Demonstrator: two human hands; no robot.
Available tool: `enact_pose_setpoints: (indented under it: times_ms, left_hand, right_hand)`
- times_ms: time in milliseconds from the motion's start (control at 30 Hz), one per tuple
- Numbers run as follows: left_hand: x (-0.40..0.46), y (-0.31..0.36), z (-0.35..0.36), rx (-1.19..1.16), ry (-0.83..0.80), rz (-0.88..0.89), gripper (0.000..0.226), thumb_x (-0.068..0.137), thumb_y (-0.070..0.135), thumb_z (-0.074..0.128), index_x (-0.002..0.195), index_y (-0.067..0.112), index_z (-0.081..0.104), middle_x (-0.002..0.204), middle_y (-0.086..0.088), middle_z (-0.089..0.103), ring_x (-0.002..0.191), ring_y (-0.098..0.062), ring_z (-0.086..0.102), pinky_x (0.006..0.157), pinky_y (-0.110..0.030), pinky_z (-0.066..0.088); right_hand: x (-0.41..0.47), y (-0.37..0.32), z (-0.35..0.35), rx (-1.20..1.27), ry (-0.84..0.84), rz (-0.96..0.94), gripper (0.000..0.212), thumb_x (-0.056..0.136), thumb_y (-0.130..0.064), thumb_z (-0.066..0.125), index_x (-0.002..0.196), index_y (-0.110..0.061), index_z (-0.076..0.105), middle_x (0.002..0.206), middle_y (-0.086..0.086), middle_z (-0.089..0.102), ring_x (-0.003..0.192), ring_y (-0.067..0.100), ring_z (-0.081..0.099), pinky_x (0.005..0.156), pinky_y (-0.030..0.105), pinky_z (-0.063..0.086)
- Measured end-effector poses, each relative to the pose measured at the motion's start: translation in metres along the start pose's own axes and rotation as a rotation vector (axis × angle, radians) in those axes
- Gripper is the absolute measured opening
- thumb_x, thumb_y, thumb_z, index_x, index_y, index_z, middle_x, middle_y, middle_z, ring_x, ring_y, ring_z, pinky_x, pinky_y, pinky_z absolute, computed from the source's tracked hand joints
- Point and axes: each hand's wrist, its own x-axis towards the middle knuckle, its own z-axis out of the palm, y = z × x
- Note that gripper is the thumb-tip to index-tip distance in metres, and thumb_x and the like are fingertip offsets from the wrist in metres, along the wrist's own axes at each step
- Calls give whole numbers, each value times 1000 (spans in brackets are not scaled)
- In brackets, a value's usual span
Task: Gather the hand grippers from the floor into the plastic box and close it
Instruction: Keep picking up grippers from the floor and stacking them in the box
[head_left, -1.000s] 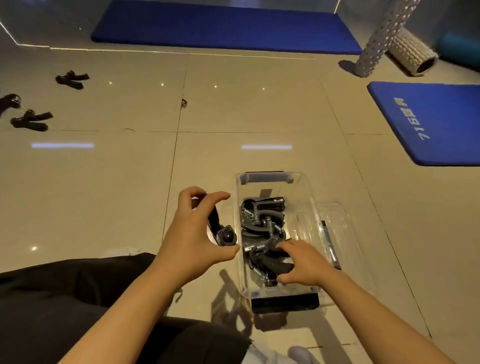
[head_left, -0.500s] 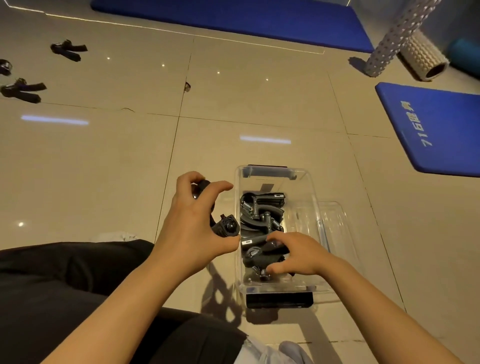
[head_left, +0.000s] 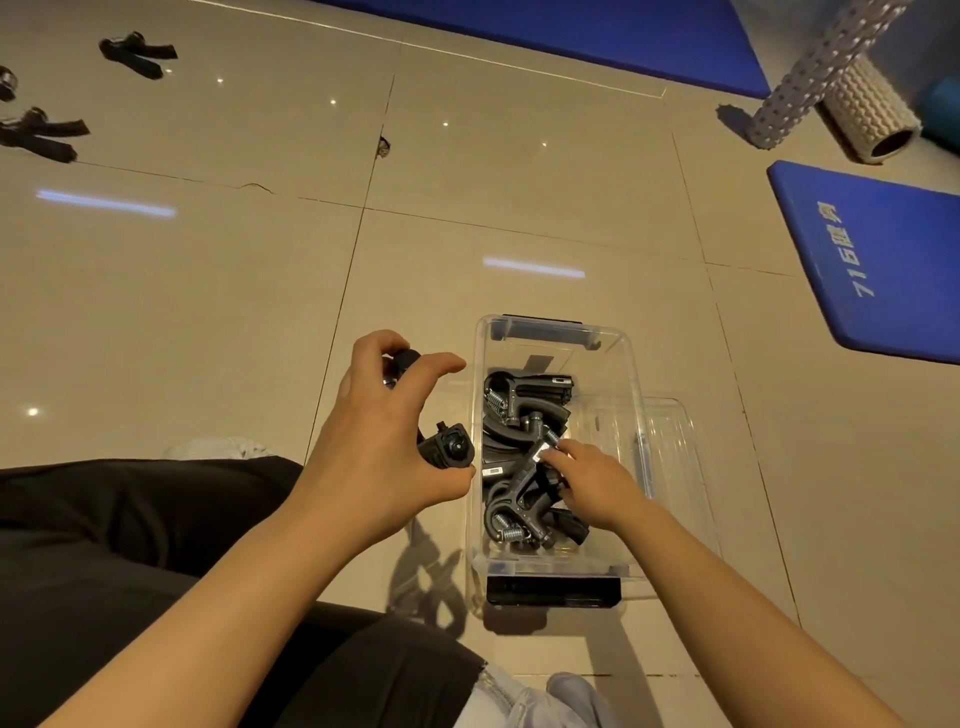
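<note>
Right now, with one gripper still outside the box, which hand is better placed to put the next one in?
Left, I'd say. The left hand grips a hand gripper just beside the plastic box's open rim. The right hand is down inside, its fingers among the stored grippers.

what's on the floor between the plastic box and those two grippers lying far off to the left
In the head view, bare tile floor lies between the plastic box and the far grippers, with only grout lines and light reflections.

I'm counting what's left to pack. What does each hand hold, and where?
The left hand grips a hand gripper by one handle. The right hand reaches among the grippers in the box; whether it holds one cannot be told.
</note>
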Motion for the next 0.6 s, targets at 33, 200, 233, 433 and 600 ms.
enact_pose_setpoints:
  times_ms: [33, 200, 233, 433, 600]
  left_hand:
    - [1, 0, 0, -1, 3, 0, 78, 59, 29, 83, 128, 34, 47, 129, 4, 22, 121, -14, 33, 89, -20, 31]
    - [0, 0, -1, 1, 0, -3, 78, 60, 29, 83, 129, 34, 46, 130, 4, 22, 114, -5, 27, 87, -19, 30]
    - [-1, -1, 0, 5, -2, -5, 79, 59, 28, 83, 129, 34, 46, 129, 4, 22, 113, -5, 27, 87, -19, 30]
    - [2, -4, 0, 8, -3, -19, 80, 58, 29, 83, 129, 33, 47, 128, 4, 23, 118, -13, 34, 87, -20, 31]
    - [5, -3, 0, 25, -16, 10, 81, 57, 29, 83, 129, 32, 48, 131, 1, 24, 120, -17, 35, 87, -21, 32]
  right_hand:
    - [2, -3, 4, -62, 3, -23, 61, 88, -13, 54, 144, -24, 31, 151, 8, 26, 135, 29, 30, 104, 40, 35]
    - [14, -10, 16, -257, -36, -119, 77, 85, -14, 60, 149, -23, 18, 158, 6, 6, 145, 25, 3, 116, 45, 9]
    - [18, -10, 18, -287, -55, -126, 78, 85, -15, 61, 149, -24, 17, 158, 6, 5, 145, 25, 1, 116, 46, 6]
    - [34, -7, 8, -389, -66, -244, 73, 79, -26, 67, 142, -20, 30, 150, 4, 30, 142, 25, 17, 116, 48, 6]
    - [23, -2, -1, -281, -30, -168, 71, 72, -51, 65, 130, -17, 40, 127, 4, 47, 117, 24, 45, 108, 38, 28]
